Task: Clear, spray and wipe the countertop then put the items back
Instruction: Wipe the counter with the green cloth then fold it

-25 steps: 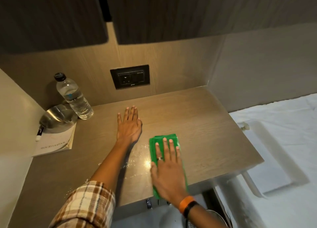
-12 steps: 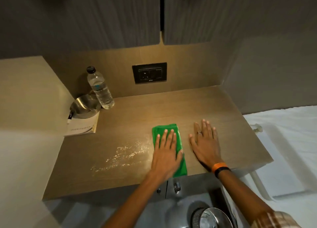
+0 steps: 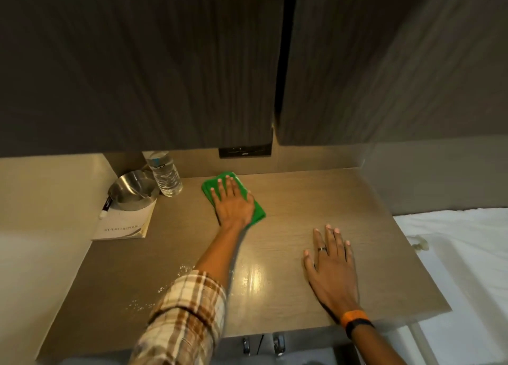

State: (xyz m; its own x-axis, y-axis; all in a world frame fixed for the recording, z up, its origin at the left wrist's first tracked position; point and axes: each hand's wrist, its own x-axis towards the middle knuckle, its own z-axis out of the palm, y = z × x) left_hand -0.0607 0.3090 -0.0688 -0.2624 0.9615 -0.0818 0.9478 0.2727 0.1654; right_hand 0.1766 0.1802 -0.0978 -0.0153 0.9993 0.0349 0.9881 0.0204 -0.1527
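Since half a second ago the left hand (image 3: 232, 202) pushed the green cloth (image 3: 258, 210) from frame centre up to the back wall; flat palm pressing it. Right hand (image 3: 331, 263) flat, empty, lower right. Wiping looks midway: spray droplets (image 3: 140, 305) remain lower left; bottle (image 3: 165, 175), bowl (image 3: 133, 190), booklet (image 3: 123, 224) uncleared upper left.

Cabinet doors (image 3: 165, 62) hide the water bottle (image 3: 165, 176)'s cap and most of the wall socket (image 3: 244, 152); the booklet (image 3: 123, 224)'s lettering is unreadable; left hand (image 3: 232, 202) covers the green cloth (image 3: 257, 210)'s middle.

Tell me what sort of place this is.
Probably a hotel or guest room: a small counter under dark cabinets, white bedding right beside it, and a water bottle by a printed booklet.
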